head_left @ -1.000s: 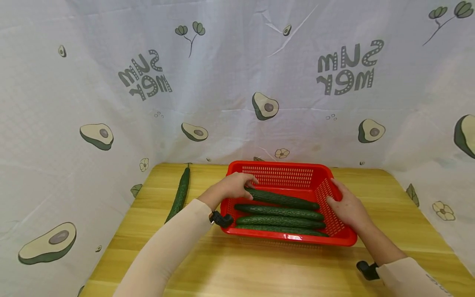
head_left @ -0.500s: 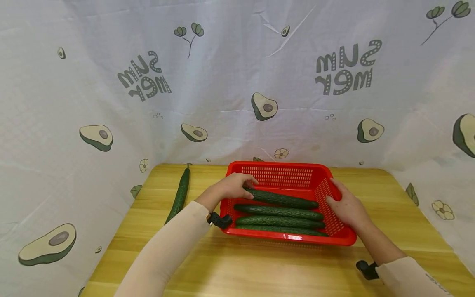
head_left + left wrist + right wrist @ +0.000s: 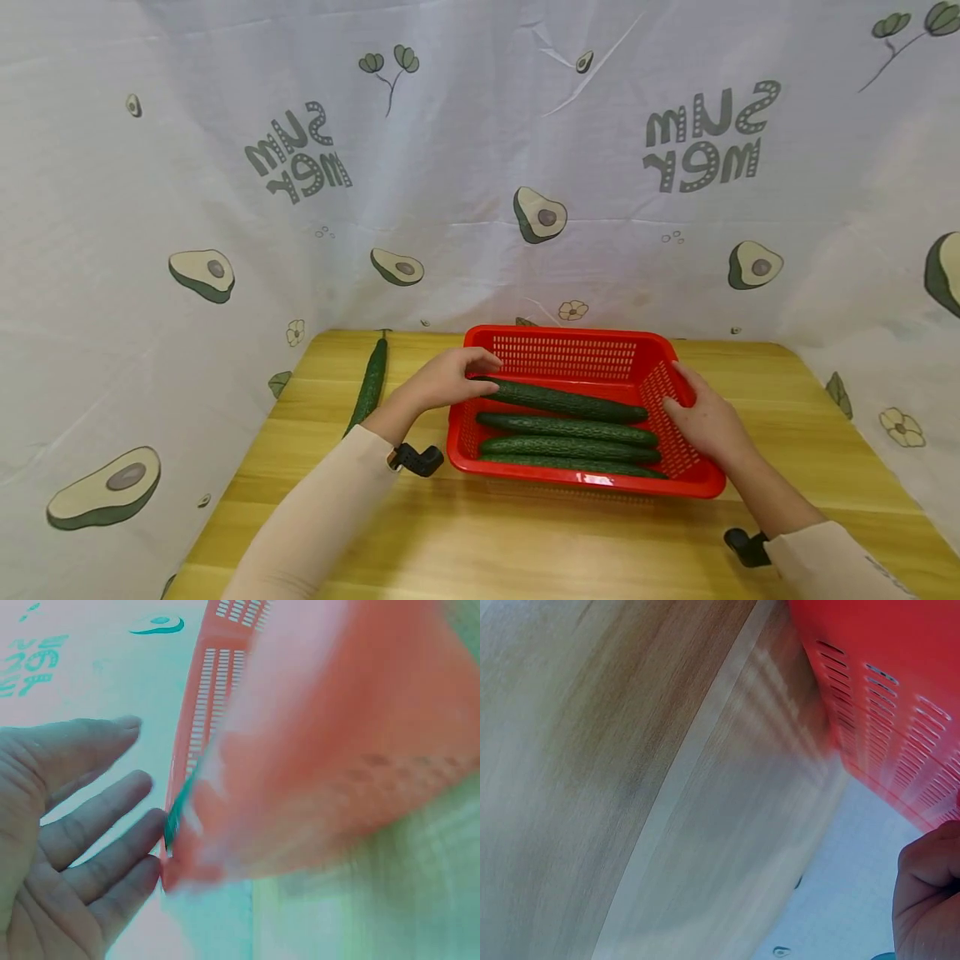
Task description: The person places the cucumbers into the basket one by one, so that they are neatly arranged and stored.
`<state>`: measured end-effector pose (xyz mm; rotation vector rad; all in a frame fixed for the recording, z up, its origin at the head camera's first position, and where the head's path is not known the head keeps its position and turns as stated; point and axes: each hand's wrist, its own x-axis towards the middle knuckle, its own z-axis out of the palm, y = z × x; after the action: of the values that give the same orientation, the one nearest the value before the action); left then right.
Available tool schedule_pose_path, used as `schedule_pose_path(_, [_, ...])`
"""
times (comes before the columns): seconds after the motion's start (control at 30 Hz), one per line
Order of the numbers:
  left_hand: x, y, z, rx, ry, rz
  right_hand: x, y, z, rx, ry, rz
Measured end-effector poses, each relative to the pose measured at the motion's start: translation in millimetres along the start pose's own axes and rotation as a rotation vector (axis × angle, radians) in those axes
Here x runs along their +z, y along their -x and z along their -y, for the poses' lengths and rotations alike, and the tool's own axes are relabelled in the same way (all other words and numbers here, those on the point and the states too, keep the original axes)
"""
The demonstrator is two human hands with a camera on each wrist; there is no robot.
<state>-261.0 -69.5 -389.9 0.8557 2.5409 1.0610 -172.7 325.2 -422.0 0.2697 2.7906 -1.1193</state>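
A red plastic basket (image 3: pixel 562 332) holds several long green cucumbers (image 3: pixel 567 428) lying side by side. The rearmost cucumber (image 3: pixel 562 400) slants, its left end near the basket's left rim. My left hand (image 3: pixel 442 381) hovers over that rim with fingers and thumb apart, nothing held between them. In the left wrist view, the spread fingers (image 3: pixel 112 825) are beside the basket wall (image 3: pixel 206 712). My right hand (image 3: pixel 708 423) grips the basket's right rim, thumb inside and fingers outside. The right wrist view shows part of that hand (image 3: pixel 930 892) against the slotted wall (image 3: pixel 892 720).
Another cucumber (image 3: pixel 369 387) lies on the wooden table (image 3: pixel 525 550) left of the basket, partly covered by the left arm. A white printed cloth (image 3: pixel 450 167) hangs behind the table and along its sides.
My left hand has let go of the rearmost cucumber and moved left, its fingers opening. That cucumber's left end now shows near the rim. The right hand stays on the basket.
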Motion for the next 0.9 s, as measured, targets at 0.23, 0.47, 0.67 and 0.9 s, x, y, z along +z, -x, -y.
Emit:
schedule_pose_path(0.23, [-14.2, 22.4, 32.4, -0.022, -0.010, -0.144, -3, 0, 0, 0.001, 0.001, 0.004])
schedule_pose_path(0.47, [-36.6, 46.2, 84.7, -0.149, -0.132, -0.181, 0, 0, 1, -0.001, 0.006, 0.005])
schedule_pose_path(0.67, [-54.5, 69.3, 125.4, -0.303, -0.394, -0.121, 1, 1, 3, 0.003, -0.003, 0.012])
schedule_pose_path(0.9, [-60.1, 84.1, 139.3, -0.357, -0.510, 0.009, 1, -1, 2, -0.002, -0.006, 0.010])
